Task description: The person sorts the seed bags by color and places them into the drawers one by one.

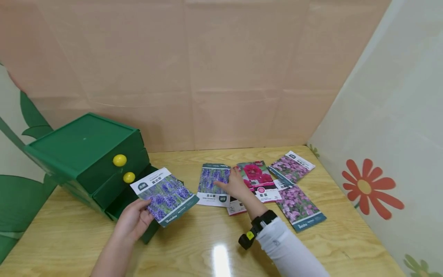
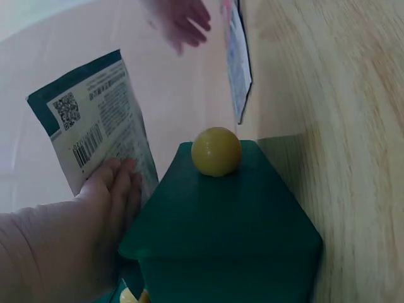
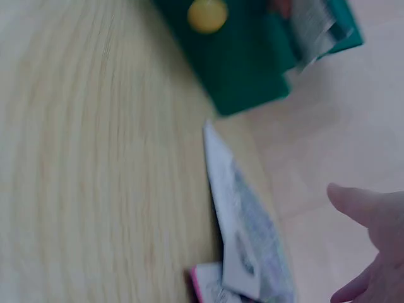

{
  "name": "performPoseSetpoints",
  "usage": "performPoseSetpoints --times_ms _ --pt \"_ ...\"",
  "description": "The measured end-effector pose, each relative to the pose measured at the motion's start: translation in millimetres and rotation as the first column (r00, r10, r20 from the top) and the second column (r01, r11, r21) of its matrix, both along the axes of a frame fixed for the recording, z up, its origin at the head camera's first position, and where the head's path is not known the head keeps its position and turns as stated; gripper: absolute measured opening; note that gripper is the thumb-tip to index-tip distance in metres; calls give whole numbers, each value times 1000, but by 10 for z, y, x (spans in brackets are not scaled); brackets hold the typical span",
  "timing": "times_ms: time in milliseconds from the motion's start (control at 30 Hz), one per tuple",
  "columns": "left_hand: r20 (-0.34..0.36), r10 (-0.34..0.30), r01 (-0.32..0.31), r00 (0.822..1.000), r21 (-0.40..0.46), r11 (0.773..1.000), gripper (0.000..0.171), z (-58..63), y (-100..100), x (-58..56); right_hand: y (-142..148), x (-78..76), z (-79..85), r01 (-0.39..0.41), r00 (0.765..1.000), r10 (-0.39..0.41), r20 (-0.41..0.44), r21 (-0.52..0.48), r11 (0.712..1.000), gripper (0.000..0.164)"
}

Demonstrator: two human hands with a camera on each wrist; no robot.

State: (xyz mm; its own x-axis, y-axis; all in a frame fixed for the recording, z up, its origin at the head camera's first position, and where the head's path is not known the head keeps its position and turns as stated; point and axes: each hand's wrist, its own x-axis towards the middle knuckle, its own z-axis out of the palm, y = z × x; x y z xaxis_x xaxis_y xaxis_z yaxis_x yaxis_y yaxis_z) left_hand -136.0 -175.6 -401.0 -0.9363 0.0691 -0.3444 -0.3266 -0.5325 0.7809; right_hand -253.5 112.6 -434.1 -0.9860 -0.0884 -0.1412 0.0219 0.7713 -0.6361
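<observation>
My left hand [image 1: 133,222] pinches a seed packet [image 1: 169,198] with purple-blue flowers, thumb on its front and fingers behind. The left wrist view shows the packet's printed back with a barcode. It is held over the pulled-out bottom drawer [image 2: 221,218] of a green drawer cabinet [image 1: 86,132]. My right hand [image 1: 238,186], thumb spread from the fingers, hovers over the packets on the table. Nearest to it are a second purple-blue flower packet [image 1: 210,179] and a red flower packet [image 1: 254,175], which partly covers another packet [image 1: 236,209].
Two pink flower packets [image 1: 292,168] [image 1: 301,207] lie farther right on the wooden table [image 1: 194,238]. The cabinet's upper drawers have yellow knobs [image 1: 119,160] and are closed. A pinkish covering [image 1: 225,77] stands behind the table, and a flower-patterned wall [image 1: 380,134] borders its right side.
</observation>
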Motion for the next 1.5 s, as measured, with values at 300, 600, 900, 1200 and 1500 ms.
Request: performPoseSetpoints --times_ms 300,600,900,1200,1500 --pt "50 23 -28 999 87 996 53 -78 -84 -102 -66 -242 -196 -54 998 46 31 387 920 106" --pt "135 41 -72 990 237 969 60 -107 -164 -189 -99 -262 -279 -79 997 66 44 515 854 110" --pt "213 77 -151 974 358 921 62 -132 -282 -303 -54 -259 -258 -44 999 37 25 402 914 107" --pt "271 104 -221 957 447 867 61 -172 -436 -389 1 -304 -291 -5 999 -5 33 303 953 102" --pt "282 77 -197 956 426 883 58 -199 -440 -394 7 -299 -275 10 999 -20 31 315 949 94"
